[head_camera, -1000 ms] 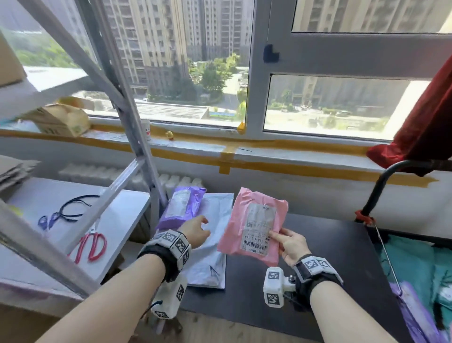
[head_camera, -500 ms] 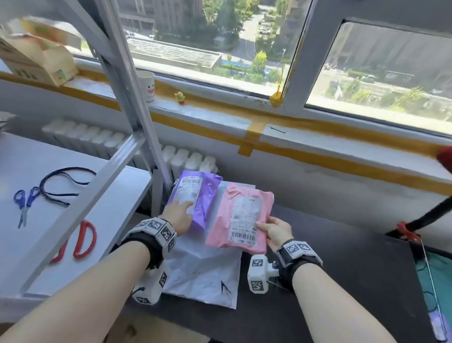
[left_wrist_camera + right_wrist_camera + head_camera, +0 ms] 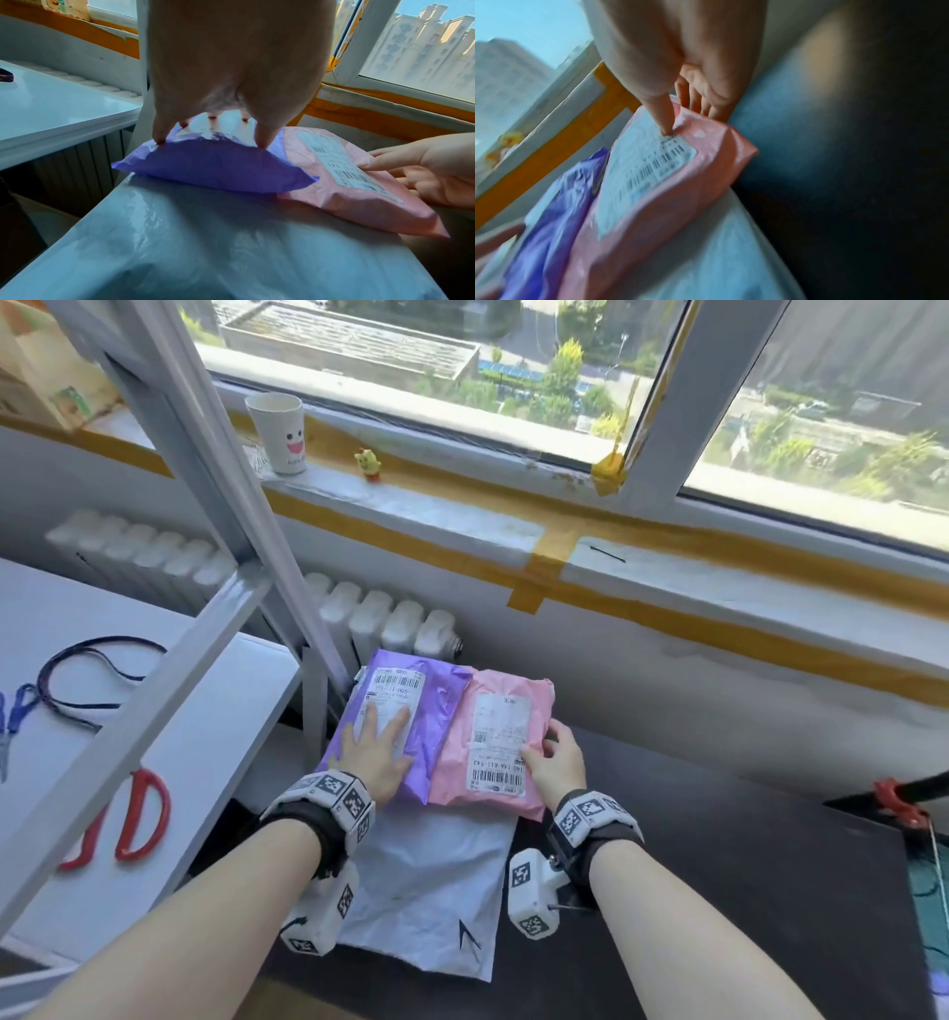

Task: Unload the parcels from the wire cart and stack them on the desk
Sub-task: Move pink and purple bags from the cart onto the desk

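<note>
A purple parcel (image 3: 436,711) and a pink parcel (image 3: 452,762) lie side by side on a large white mailer (image 3: 431,880) at the left end of the black desk (image 3: 719,865). My left hand (image 3: 377,752) rests flat on the purple parcel (image 3: 213,168) with straight fingers on its label. My right hand (image 3: 557,762) pinches the right edge of the pink parcel (image 3: 706,162): the thumb (image 3: 662,117) lies on the label and the fingers curl under the edge. The pink parcel's left edge overlaps the purple one slightly.
A grey metal frame strut (image 3: 205,454) slants just left of the parcels. The white shelf beyond it carries red scissors (image 3: 138,819), blue scissors (image 3: 15,716) and a black cord (image 3: 77,680). A paper cup (image 3: 277,433) stands on the sill. A red clip (image 3: 893,801) marks the cart at right.
The pink parcel came down from mid-air onto the white mailer beside the purple one. My left hand slid forward onto the purple parcel. The head view tilted downward.
</note>
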A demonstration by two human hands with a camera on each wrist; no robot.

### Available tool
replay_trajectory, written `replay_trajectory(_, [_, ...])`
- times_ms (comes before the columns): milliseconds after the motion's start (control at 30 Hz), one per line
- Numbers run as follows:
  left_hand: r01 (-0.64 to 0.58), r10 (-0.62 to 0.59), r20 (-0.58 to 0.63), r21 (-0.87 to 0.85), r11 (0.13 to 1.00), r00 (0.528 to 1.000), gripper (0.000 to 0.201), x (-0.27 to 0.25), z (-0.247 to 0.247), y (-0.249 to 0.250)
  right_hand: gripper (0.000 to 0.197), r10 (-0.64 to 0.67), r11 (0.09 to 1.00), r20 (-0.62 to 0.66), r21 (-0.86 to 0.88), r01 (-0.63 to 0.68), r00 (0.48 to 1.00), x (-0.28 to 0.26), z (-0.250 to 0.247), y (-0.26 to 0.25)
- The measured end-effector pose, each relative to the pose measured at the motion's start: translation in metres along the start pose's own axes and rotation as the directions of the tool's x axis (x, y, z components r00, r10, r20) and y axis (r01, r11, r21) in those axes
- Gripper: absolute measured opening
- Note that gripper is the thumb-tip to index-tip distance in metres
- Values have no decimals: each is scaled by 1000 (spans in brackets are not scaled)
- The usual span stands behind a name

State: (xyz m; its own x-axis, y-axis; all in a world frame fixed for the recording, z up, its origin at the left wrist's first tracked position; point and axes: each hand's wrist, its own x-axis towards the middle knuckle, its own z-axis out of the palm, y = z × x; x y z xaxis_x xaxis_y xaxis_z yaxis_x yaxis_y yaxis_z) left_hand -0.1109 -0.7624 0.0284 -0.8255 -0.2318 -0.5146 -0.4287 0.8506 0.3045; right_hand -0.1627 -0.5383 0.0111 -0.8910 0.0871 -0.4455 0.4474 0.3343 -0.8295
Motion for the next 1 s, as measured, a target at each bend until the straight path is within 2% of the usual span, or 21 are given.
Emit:
replay_trajectory(67, [8,-8,13,5,1000,1000,71,-2,-1,3,77,-33,993,27,-113,36,999,-5,3,-2])
replay_trajectory(133, [21,-21,25,3,1000,999,74,-4,-1,6,91,-167,952,62,-250,178,984,-8,6,-2])
replay_trajectory(200, [25,-25,17,-2,1000,1000,75,-6,0,8,90,-293,819,140,-474,324,946,-11,8,-1])
replay_trajectory(233, [24,-24,11,2,1000,1000,75,-7,1,9,86,-305,748,197,-556,362,932,-11,10,1])
replay_trajectory(267, [23,-23,5,8,1000,1000,75,-7,2,8,81,-292,710,244,-592,380,925,-12,12,3])
replay_trajectory(333, [20,-20,5,9,1000,1000,74,-8,4,8,74,-264,709,288,-590,387,921,-14,16,7])
replay_trajectory(467, [10,-10,17,-14,1000,1000,68,-11,0,9,69,-256,710,268,-600,369,929,-21,19,10])
replay_trajectory(567, [-25,25,-21,29,999,999,65,-16,-3,11,71,-245,703,224,-629,332,943,-29,12,3])
replay_trajectory(667, [-87,93,-69,76,993,993,62,-25,-5,15,65,-275,731,167,-603,319,947,-45,-1,-3])
replay_trajectory(800, [-244,245,-88,23,970,966,47,-43,-7,33,52,-240,798,70,-554,238,968,-83,-23,-1])
replay_trajectory(933, [-385,383,34,60,921,923,36,-77,2,64,47,-174,830,-64,-547,111,983,-132,-52,21])
replay_trajectory(1000, [-467,460,86,101,879,884,34,-97,14,84,46,-129,855,-137,-516,40,982,-161,-67,39])
